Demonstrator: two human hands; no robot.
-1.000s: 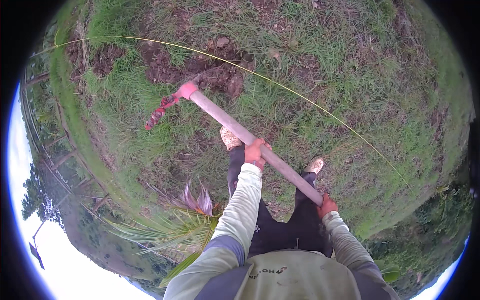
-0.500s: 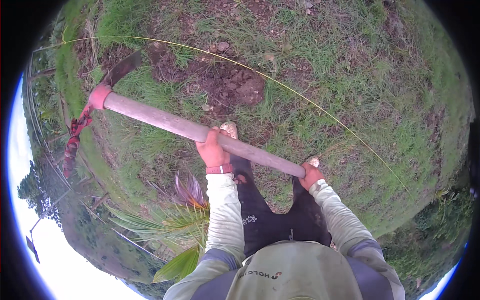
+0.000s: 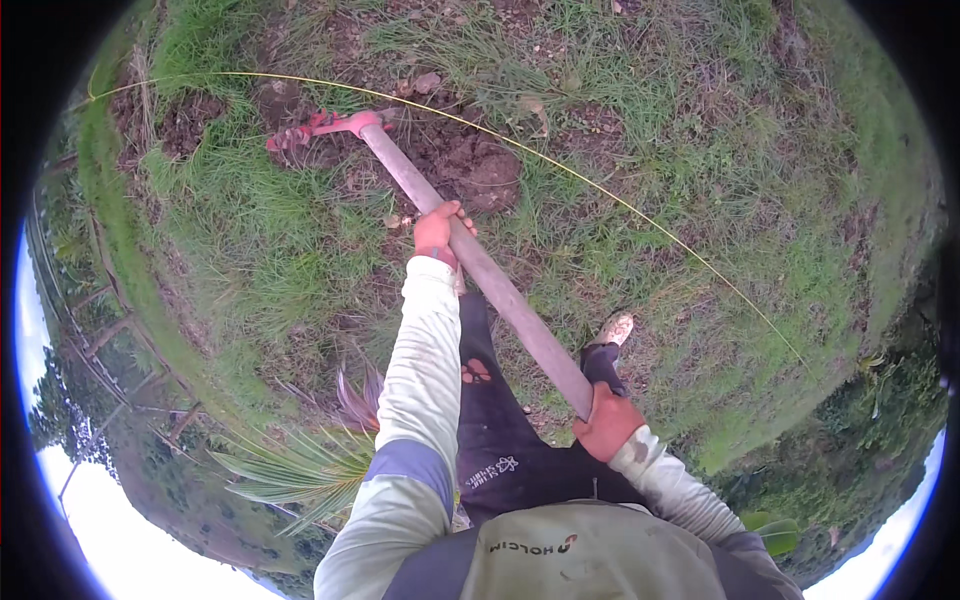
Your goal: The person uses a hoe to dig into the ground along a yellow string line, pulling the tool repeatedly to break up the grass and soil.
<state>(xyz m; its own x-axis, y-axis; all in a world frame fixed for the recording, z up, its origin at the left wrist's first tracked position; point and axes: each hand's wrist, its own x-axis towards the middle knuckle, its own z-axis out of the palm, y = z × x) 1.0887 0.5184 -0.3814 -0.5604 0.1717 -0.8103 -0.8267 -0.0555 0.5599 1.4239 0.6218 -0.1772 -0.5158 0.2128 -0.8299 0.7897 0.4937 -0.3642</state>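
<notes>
Both hands grip the long wooden handle of a mattock (image 3: 515, 310). My left hand (image 3: 436, 233) wraps round the middle of the shaft, and my right hand (image 3: 608, 424) closes round its butt end near my thigh. The red mattock head (image 3: 345, 124), with patterned red cloth wound on one arm, is down at a patch of loose dark soil (image 3: 485, 172). Its metal blade is mostly hidden, and I cannot tell how deep it sits. A thin yellow line (image 3: 590, 180) crosses over the soil just beyond the head.
Grass (image 3: 690, 170) covers the sloping ground. A young palm (image 3: 300, 475) stands at my lower left, close to my left arm. My muddy boot (image 3: 615, 328) is right of the handle. A wooden fence (image 3: 105, 340) runs along the far left.
The mattock head has swung down and to the right, from beside the fence to the dug soil. My left hand has moved forward and my right hand back. My right boot shows more fully.
</notes>
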